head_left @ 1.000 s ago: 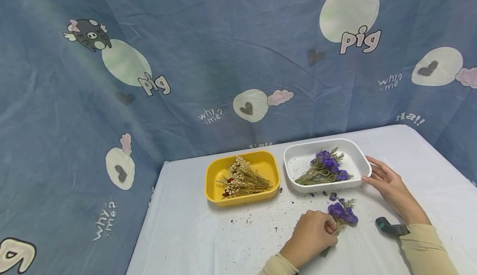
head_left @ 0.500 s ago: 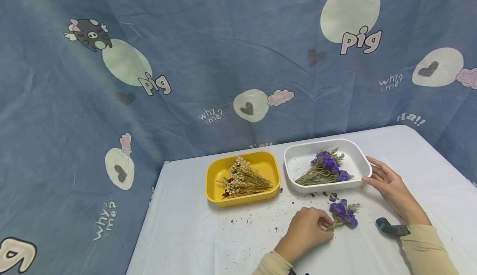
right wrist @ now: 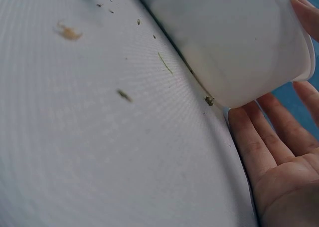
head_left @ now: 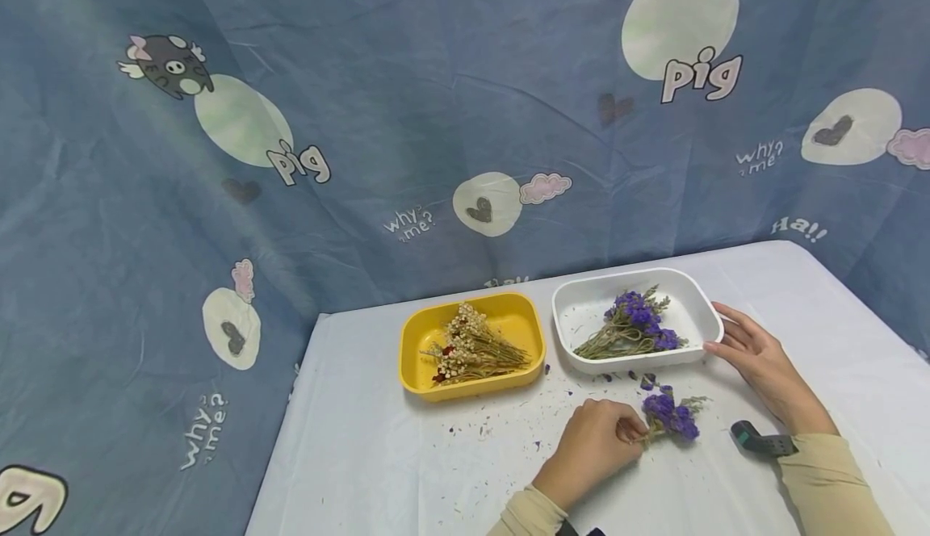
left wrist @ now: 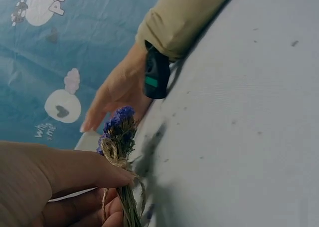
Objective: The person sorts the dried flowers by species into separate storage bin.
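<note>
My left hand [head_left: 596, 443] pinches a small bunch of dried purple flowers [head_left: 670, 416] by its stems. In the left wrist view, twine [left wrist: 115, 159] binds the bunch [left wrist: 119, 129] just above my thumb, and the blooms point away from the palm. On the right, my right hand [head_left: 759, 366] rests against the end of a white tray [head_left: 639, 365], its fingers fairly straight and its thumb near the front corner. Inside that tray lie tied purple flower bunches [head_left: 639, 318]. The right wrist view shows my fingertips at the white tray's wall [right wrist: 239, 42].
Left of the white tray stands a yellow tray [head_left: 417, 358] holding dried cream flower bunches [head_left: 475, 346] with some red blooms. Loose purple petals [head_left: 648, 381] and plant crumbs litter the white tablecloth [head_left: 363, 455]. A patterned blue curtain [head_left: 407, 116] hangs behind the table.
My left hand has shifted slightly left and back, and the bunch has turned so its stems point toward the palm. The right hand stays at the white tray.
</note>
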Motion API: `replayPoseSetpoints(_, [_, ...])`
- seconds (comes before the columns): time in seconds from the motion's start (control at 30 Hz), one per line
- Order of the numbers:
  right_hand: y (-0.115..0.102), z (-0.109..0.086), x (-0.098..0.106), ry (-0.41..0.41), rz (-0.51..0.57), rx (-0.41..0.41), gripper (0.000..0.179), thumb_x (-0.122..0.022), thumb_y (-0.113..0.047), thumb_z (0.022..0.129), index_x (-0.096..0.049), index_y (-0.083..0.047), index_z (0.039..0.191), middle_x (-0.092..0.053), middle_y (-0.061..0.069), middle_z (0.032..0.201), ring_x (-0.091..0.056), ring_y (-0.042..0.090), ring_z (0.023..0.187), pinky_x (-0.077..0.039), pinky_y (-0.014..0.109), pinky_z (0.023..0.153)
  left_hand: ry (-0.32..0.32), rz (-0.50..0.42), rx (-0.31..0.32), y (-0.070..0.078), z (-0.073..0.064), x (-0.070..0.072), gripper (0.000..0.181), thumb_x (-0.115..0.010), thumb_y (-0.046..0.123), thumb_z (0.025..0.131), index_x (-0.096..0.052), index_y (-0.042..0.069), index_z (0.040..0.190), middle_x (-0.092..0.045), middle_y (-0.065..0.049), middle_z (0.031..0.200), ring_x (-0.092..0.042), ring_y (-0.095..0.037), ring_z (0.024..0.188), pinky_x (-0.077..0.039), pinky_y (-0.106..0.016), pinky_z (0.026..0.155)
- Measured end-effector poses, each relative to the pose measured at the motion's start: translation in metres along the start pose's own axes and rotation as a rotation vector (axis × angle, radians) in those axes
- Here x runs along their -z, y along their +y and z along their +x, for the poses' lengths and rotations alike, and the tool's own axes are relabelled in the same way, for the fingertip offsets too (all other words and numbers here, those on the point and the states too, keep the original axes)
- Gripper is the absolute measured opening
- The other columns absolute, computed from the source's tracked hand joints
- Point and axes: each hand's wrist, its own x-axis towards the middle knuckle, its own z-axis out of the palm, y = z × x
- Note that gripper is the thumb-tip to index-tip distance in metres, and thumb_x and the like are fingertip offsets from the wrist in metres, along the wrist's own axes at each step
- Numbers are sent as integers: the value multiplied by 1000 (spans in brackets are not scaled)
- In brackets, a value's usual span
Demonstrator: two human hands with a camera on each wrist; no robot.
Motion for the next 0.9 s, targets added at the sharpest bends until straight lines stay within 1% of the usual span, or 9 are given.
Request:
replayPoseSetpoints(0.1, [-1, 0, 0, 1, 16, 3, 78, -68, -6, 99, -28, -20, 164, -53, -27, 132, -56, -20, 115, -49, 0, 92, 10, 6, -5, 0, 1, 5, 16, -83, 12, 80, -81, 25, 88, -72, 18, 70, -47, 17, 56, -39, -1, 56])
replayPoseSetpoints(0.33, [1, 1, 1, 12, -35, 8, 77, -69, -8, 98, -30, -20, 164, -54, -28, 130, -57, -18, 114, -48, 0, 90, -11, -112, 36, -5, 7, 24, 15, -82, 12, 83, -81, 21, 95, -75, 13, 81, -55, 11, 65, -46, -7, 62])
replayPoseSetpoints(0.43, [1, 1, 0, 21, -61, 0, 78, -70, -9, 98, -30, -21, 164, -53, -28, 131, -57, -18, 114, -49, 0, 90, -11, -133, 30, -5, 10, 33, 15, -82, 11, 85, -81, 19, 97, -77, 12, 88, -57, 11, 69, -48, -7, 64])
replayPoseSetpoints(0.53, [0, 1, 1, 33, -113, -12, 80, -71, -13, 98, -28, -22, 165, -52, -26, 135, -54, -20, 114, -49, 1, 90, 8, -136, 14, -3, 14, 43, 16, -81, 11, 86, -81, 18, 99, -78, 11, 92, -60, 10, 72, -49, -7, 66])
replayPoseSetpoints(0.63, [0, 1, 1, 41, -148, -19, 81, -71, -15, 98, -27, -23, 165, -51, -23, 139, -52, -21, 114, -49, 1, 90, 37, -110, 1, 0, 19, 54, 16, -79, 12, 88, -81, 20, 101, -78, 12, 94, -61, 9, 75, -48, -8, 66])
replayPoseSetpoints(0.77, [1, 2, 1, 40, -122, -10, 80, -72, -13, 98, -27, -21, 165, -51, -23, 137, -54, -20, 114, -48, 0, 90, 75, -87, -19, 1, 27, 69, 15, -78, 12, 90, -80, 21, 102, -79, 10, 95, -63, 7, 77, -48, -8, 67])
replayPoseSetpoints(0.87, [0, 2, 0, 37, -96, -1, 80, -71, -10, 98, -28, -19, 164, -51, -25, 135, -55, -19, 115, -48, 0, 90, 105, -86, -34, -3, 35, 78, 15, -78, 11, 90, -80, 19, 102, -80, 6, 96, -65, 4, 78, -50, -9, 68])
replayPoseSetpoints(0.9, [0, 2, 0, 36, -103, 1, 80, -71, -11, 98, -28, -19, 164, -51, -25, 134, -55, -19, 115, -48, 0, 90, 111, -93, -31, -5, 37, 81, 15, -77, 11, 90, -80, 19, 102, -80, 6, 96, -65, 3, 78, -50, -9, 68])
